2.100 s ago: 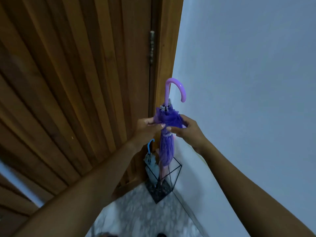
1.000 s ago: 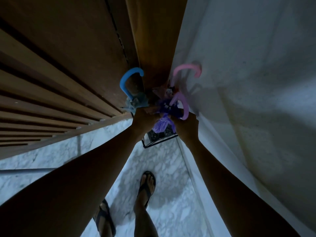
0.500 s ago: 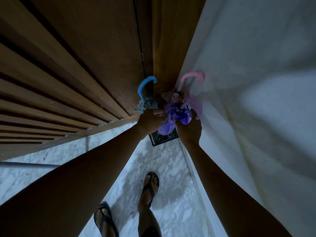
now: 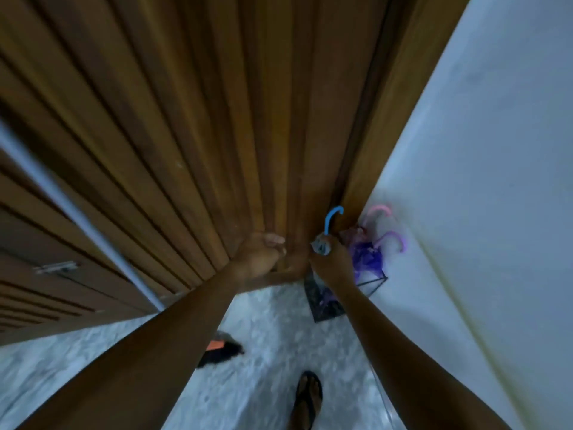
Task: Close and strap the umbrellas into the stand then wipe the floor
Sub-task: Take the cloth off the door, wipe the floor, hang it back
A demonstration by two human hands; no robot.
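Observation:
A black wire umbrella stand [image 4: 376, 279] sits in the corner between the wooden door and the white wall. The folded purple umbrella [image 4: 367, 257] with its curved purple handle stands in it, next to a pink-handled umbrella [image 4: 378, 211]. My right hand [image 4: 333, 262] grips the grey top of the blue-handled umbrella [image 4: 331, 217] just below its hook. My left hand [image 4: 260, 254] is a loose fist near the door, holding nothing that I can see. The frame is blurred.
The ribbed wooden door [image 4: 217, 135] fills the upper left and a white wall [image 4: 496, 181] the right. The marble floor [image 4: 263, 383] lies below, with my sandalled foot [image 4: 307, 398] and a dark and orange object [image 4: 220, 349] on it.
Both hands left the purple umbrella, which now stands in the stand. My right hand moved onto the blue-handled umbrella and my left hand drew away to the left.

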